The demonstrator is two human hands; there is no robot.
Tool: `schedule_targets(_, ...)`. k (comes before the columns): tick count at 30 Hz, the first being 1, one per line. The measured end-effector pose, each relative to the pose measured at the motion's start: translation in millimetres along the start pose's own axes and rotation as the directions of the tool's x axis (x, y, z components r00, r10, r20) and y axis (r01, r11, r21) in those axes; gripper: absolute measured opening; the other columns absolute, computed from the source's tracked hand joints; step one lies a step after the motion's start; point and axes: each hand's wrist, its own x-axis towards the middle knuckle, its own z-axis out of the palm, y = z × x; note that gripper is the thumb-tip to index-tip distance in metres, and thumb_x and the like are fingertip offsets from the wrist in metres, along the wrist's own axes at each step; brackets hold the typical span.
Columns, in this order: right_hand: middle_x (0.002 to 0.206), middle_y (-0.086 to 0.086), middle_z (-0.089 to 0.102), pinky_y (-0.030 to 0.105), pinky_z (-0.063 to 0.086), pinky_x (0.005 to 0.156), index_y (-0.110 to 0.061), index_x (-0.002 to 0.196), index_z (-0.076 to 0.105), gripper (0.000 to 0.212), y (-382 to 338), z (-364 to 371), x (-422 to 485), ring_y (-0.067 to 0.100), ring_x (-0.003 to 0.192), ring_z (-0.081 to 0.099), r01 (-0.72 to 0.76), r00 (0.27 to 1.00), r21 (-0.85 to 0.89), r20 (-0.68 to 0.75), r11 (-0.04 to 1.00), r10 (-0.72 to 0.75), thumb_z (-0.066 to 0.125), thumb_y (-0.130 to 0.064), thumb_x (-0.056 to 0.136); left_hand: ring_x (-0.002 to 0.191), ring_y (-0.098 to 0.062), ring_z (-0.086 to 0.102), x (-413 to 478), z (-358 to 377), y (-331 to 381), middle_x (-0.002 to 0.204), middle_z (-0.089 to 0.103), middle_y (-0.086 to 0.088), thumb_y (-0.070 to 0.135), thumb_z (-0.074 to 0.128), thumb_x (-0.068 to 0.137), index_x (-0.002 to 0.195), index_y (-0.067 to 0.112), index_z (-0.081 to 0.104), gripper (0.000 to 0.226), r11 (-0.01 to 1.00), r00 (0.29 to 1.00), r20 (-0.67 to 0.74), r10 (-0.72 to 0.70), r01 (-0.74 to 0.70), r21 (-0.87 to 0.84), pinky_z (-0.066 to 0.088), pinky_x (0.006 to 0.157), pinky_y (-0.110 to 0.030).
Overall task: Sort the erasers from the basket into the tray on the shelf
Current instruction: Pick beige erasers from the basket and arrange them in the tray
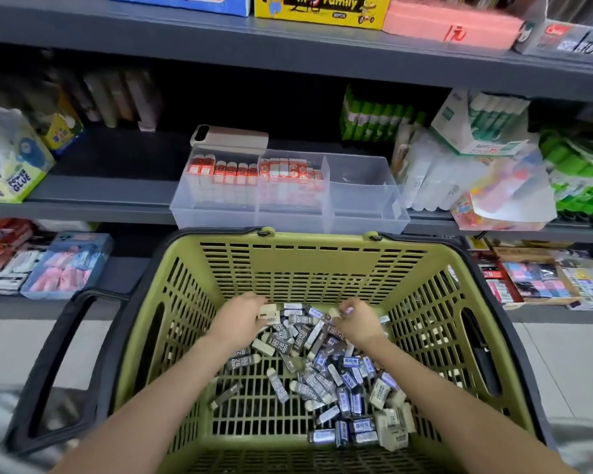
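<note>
now left hand (240, 319) and right hand (358, 325) each pinch an eraser (267, 311) in the basket (322, 265), and the tray (288, 218) has its empty slot (363, 196) up ahead, nearer the right hand

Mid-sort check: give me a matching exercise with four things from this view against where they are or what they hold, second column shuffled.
Column one:
1. left hand
2. basket
3. tray
4. smartphone

Column two:
A. lies at the tray's back left edge
B. holds red-sleeved erasers in two compartments
C. grips a cream eraser
D. holds a loose pile of 2B erasers

Pairs: 1-C, 2-D, 3-B, 4-A
</note>
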Motion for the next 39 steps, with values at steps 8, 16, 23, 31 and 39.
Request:
schedule_targets(8,0.09,0.008,0.069,0.024,0.046,0.058,-0.012,0.105,0.06,0.025,21,-49,-37,0.014,0.062,0.055,-0.002,0.996,0.09,0.092,0.996,-0.007,0.069,-0.016,0.082,0.118,-0.017,0.048,22,43,-11,0.124,0.055,0.001,0.044,0.065,0.084,0.135,0.022,0.047,0.058,0.988,0.996,-0.019,-0.083,0.085,0.131,0.039,0.102,-0.032)
schedule_targets(16,0.101,0.018,0.066,0.048,0.052,0.085,-0.008,0.108,0.058,0.031,9,-60,-37,0.027,0.084,0.063,-0.137,0.981,0.384,0.178,0.913,0.072,0.069,-0.003,0.079,0.103,-0.016,0.05,23,42,-2,0.107,0.056,0.001,0.038,0.066,0.085,0.119,0.019,0.058,0.04,0.985,0.997,-0.04,-0.071,0.076,0.154,0.04,0.087,-0.027)
schedule_targets(23,0.094,0.001,0.065,0.026,0.05,0.074,-0.017,0.106,0.06,0.037,-12,-67,-58,0.013,0.078,0.062,-0.016,0.967,0.623,0.208,0.782,-0.146,0.074,-0.003,0.075,0.106,-0.031,0.061,-16,-4,53,0.118,0.057,-0.022,-0.001,0.062,0.078,0.11,0.001,0.055,0.032,-0.195,0.815,0.579,-0.025,0.564,-0.802,0.059,0.073,-0.034)
schedule_targets(31,0.094,-0.005,0.068,0.034,0.05,0.083,-0.025,0.096,0.07,0.029,-32,-60,-92,0.023,0.091,0.061,0.246,0.841,0.457,0.338,0.855,-0.423,0.08,-0.025,0.069,0.069,-0.021,0.068,-46,-11,84,0.084,0.069,-0.01,0.018,0.064,0.078,0.099,0.007,0.064,0.024,-0.359,0.822,0.557,0.12,0.559,-0.747,0.058,0.064,-0.036)
schedule_targets(39,0.144,0.003,0.042,0.032,0.04,0.102,-0.023,0.132,0.049,0.056,50,-43,-70,0.022,0.124,0.048,0.223,0.81,-0.519,0.569,0.825,0.14,0.07,-0.029,0.081,0.058,-0.026,0.068,-45,-10,71,0.072,0.071,-0.018,0.007,0.071,0.072,0.096,0.005,0.066,0.025,-0.393,0.797,0.604,-0.035,0.544,-0.741,0.047,0.04,-0.022)
